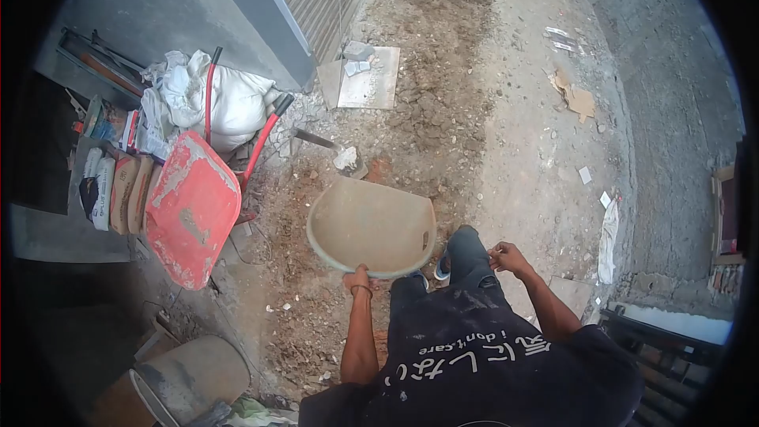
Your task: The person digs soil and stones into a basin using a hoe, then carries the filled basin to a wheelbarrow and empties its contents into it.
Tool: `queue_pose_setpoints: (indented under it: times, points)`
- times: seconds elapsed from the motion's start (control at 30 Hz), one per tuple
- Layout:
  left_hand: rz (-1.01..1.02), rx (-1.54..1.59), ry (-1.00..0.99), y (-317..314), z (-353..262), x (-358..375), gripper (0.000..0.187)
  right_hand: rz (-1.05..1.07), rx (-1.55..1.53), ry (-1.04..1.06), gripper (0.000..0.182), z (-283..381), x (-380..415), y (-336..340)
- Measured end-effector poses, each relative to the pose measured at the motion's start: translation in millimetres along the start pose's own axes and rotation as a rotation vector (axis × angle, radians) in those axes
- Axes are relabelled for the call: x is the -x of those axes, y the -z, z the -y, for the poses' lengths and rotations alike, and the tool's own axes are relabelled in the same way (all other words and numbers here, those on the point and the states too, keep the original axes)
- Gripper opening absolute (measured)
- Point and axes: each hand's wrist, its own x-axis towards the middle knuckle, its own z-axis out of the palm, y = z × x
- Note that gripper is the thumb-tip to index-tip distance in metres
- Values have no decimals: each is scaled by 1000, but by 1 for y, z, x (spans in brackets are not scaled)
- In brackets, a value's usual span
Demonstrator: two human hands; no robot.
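A shallow dusty tub [371,225] with a pale green rim and a handle slot on its right side is in front of my legs. My left hand [360,278] is closed on its near rim. Out by my right thigh, my right hand [510,259] has its fingers pinched together; whatever they may hold is too small to name. Just beyond the tub lies a tool with a dark handle [313,138], and a whitish lump [345,158] sits at its end.
On the left, a red wheelbarrow [194,213] stands by white sacks [233,103] and stacked bags [126,190]. A grey barrel [194,379] lies at lower left. Ahead, a pale board [369,79] bears broken pieces. Torn cardboard [573,96] lies on the right, before a rough wall [672,111].
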Motion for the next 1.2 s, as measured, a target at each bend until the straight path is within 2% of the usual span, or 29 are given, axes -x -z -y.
queue_pose_setpoints:
  times: [0.03, 0.1, 0.13, 0.2, 0.33, 0.4, 0.43, 0.5, 0.6, 0.67, 0.77, 0.83, 0.87, 0.9, 0.97, 1.0, 1.03, 1.1, 1.13, 1.2]
  points:
    - [-6, -6, 18, -21, -2, -20, 25, -43, -96, -52, 29, 4, -9, 12]
    - [-24, -122, -199, -65, 6, -72, 29, -56, -150, -132, 27, 15, -30, 35]
    - [-31, -127, -186, -89, -15, -69, 29, -73, -156, -156, 26, 22, -44, 47]
    - [-87, -140, -122, -141, -48, -68, 30, -86, -169, -189, 26, 37, -80, 75]
    - [-113, -147, -38, -237, -59, -123, 34, -58, -128, -193, 24, 78, -176, 140]
    - [-181, -200, 69, -289, -64, -156, 34, -34, -81, -212, 24, 106, -241, 176]
    - [-186, -222, 76, -308, -54, -184, 34, -38, -36, -200, 23, 114, -270, 195]
    - [-225, -472, 267, -348, -22, -246, 36, -79, 30, -127, 22, 129, -317, 228]
    - [-285, -373, 253, -412, 1, -300, 36, -163, -38, -184, 22, 158, -365, 250]
    - [-261, -329, 317, -458, -15, -336, 35, -204, -72, -236, 24, 153, -391, 253]
    - [-125, -332, 384, -505, 11, -385, 32, -225, -27, -361, 25, 109, -411, 254]
    - [-269, -243, 198, -479, 69, -359, 32, -209, 10, -452, 26, 87, -412, 246]
    - [-230, -325, 94, -453, 144, -378, 39, -166, 17, -538, 26, 77, -405, 244]
    - [-224, -319, 98, -467, 146, -389, 39, -134, 13, -595, 26, 73, -412, 238]
    - [-231, -353, -64, -469, 153, -380, 45, -58, 90, -714, 26, 69, -415, 236]
    - [-232, -320, 129, -495, 107, -375, 47, -26, 102, -690, 26, 73, -423, 236]
    - [-229, -322, 140, -509, 87, -380, 47, 3, 112, -664, 26, 78, -430, 237]
    - [-183, -225, 211, -516, 69, -385, 42, -73, 96, -567, 26, 97, -445, 237]
    - [-193, -221, 216, -507, 85, -384, 42, -77, 98, -515, 25, 112, -455, 236]
    - [-155, -191, 52, -475, 131, -377, 40, -75, 91, -461, 25, 138, -471, 233]
